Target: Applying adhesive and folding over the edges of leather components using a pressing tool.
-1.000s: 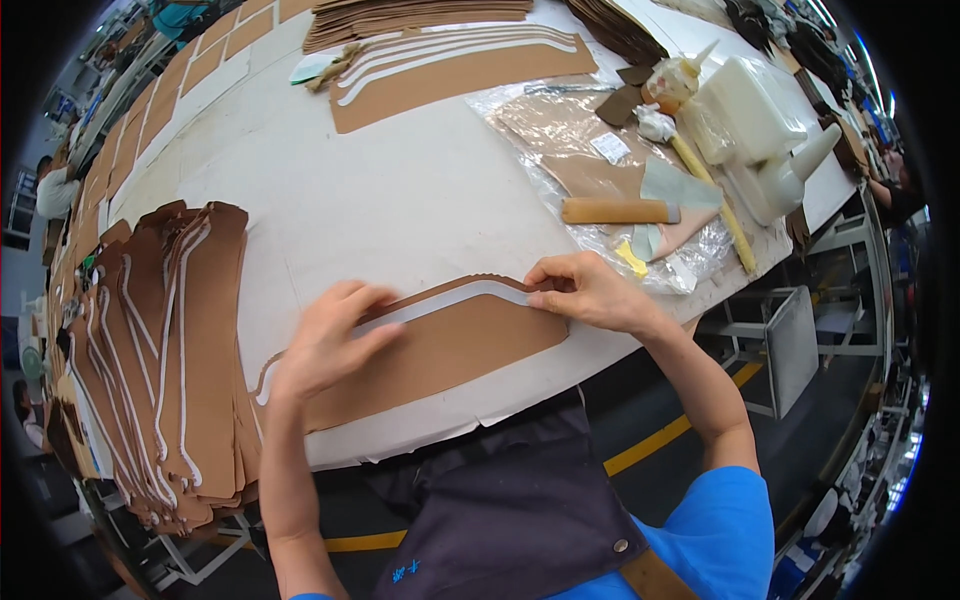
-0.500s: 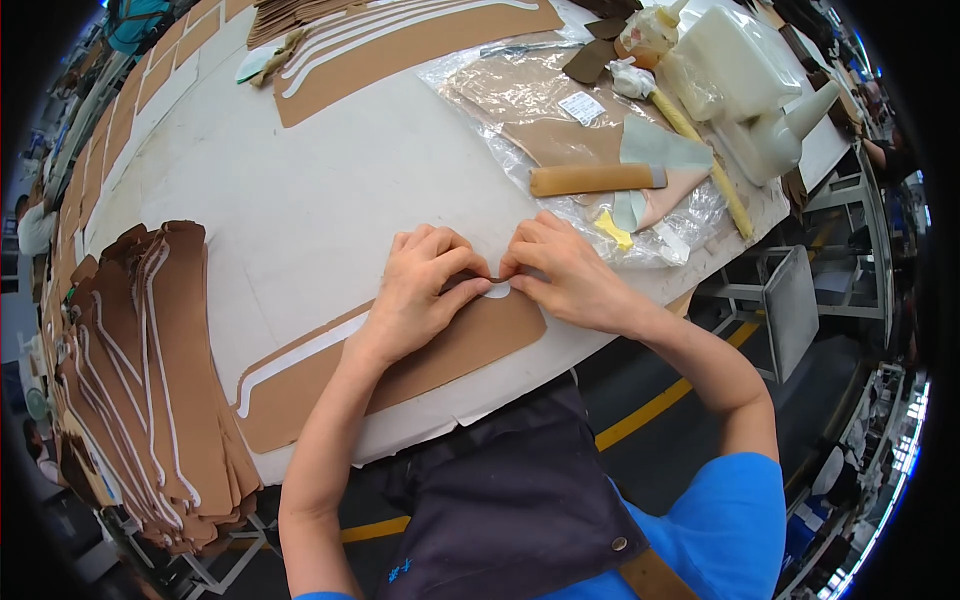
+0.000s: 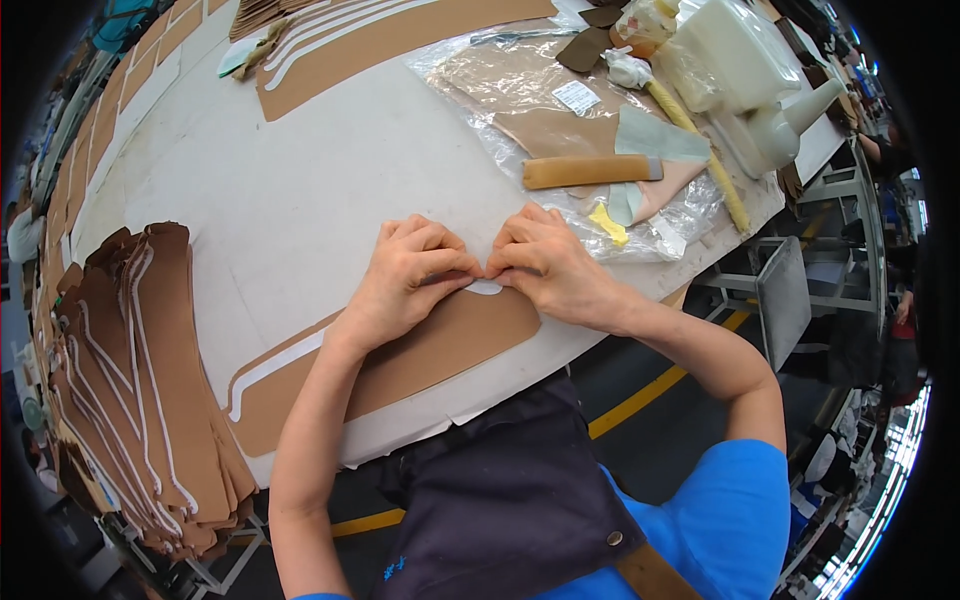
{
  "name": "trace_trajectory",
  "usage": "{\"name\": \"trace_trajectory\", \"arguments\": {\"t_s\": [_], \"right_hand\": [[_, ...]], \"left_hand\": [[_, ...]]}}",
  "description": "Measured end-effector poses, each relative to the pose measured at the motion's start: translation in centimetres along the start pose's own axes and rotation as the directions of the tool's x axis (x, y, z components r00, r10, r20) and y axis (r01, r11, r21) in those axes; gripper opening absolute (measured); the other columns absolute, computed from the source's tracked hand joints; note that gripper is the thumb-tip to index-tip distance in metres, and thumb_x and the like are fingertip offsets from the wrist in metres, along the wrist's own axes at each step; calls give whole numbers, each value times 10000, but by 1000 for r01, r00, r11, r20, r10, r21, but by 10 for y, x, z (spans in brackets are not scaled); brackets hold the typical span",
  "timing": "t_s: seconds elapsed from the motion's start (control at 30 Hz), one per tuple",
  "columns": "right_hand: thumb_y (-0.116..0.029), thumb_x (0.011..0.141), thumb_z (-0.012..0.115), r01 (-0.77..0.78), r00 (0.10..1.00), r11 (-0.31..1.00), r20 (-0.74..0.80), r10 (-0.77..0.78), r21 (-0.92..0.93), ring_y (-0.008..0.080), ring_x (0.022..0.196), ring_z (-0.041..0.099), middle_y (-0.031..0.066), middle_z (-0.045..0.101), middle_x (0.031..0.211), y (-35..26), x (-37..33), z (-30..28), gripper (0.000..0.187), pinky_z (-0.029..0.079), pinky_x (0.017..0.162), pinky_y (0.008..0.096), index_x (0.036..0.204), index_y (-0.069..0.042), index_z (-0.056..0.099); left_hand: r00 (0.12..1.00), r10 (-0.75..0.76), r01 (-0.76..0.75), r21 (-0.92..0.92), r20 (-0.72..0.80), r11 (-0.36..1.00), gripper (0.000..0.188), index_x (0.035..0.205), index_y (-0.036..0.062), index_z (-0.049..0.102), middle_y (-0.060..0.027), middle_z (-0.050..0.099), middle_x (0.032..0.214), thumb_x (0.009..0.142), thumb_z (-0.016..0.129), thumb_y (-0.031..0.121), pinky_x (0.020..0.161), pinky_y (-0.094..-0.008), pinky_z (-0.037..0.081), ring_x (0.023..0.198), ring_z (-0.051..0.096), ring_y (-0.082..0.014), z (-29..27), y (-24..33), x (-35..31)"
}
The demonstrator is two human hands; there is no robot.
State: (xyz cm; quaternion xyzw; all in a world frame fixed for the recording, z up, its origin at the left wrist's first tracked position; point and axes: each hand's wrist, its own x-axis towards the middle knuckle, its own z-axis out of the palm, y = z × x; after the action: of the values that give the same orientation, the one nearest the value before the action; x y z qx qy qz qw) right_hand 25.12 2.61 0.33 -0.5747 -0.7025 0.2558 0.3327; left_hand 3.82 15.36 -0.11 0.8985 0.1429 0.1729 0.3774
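Observation:
A long brown leather-like panel lies slantwise on the white table in front of me. A white strip runs along its far edge and curves down at the left end. My left hand pinches that far edge near the right end, thumb against fingertips. Right beside it, my right hand grips the same edge, its fingertips meeting those of the left. A bit of white strip shows below the fingers; the edge itself is mostly hidden by them.
At the left lies a pile of brown panels with white strips. More striped panels lie at the far side. On a clear plastic bag at the right rests a tan flat bar; white plastic bottles stand beyond.
My hands have drawn together, fingertips now meeting over the panel's edge. The dark turned edge that showed between them is now covered. The whole view has shifted slightly.

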Motion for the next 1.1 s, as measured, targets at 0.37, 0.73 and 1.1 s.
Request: {"name": "trace_trajectory", "arguments": {"t_s": [0.37,0.73,1.1], "right_hand": [[-78,729,706,496,848,767,38,-528,-408,274,1086,600,64,636,1025,13,-11,-4,193,447,909,448,911,-35,754],[-14,832,748,167,986,975,1,-168,-148,276,1035,587,77,649,1075,0,-10,-3,291,441,916,431,1119,-45,783],[-47,768,680,320,927,867,-65,-371,-381,296,1079,583,97,631,1128,-4,-9,18,368,423,910,443,1129,-18,743]], "left_hand": [[997,27,-27,-1,73,1000,113,1013,191,837,55,695,990,913,788,175,965,-344,376,1015,589,-162,-7,-4,2],[959,76,44,411,-272,911,338,1174,30,737,-84,681,1237,841,789,32,935,-433,538,1151,637,-296,24,47,-45],[965,1,101,371,-263,923,341,1207,9,712,-94,681,1280,874,768,53,982,-445,518,1189,623,-306,28,51,-43]]}}
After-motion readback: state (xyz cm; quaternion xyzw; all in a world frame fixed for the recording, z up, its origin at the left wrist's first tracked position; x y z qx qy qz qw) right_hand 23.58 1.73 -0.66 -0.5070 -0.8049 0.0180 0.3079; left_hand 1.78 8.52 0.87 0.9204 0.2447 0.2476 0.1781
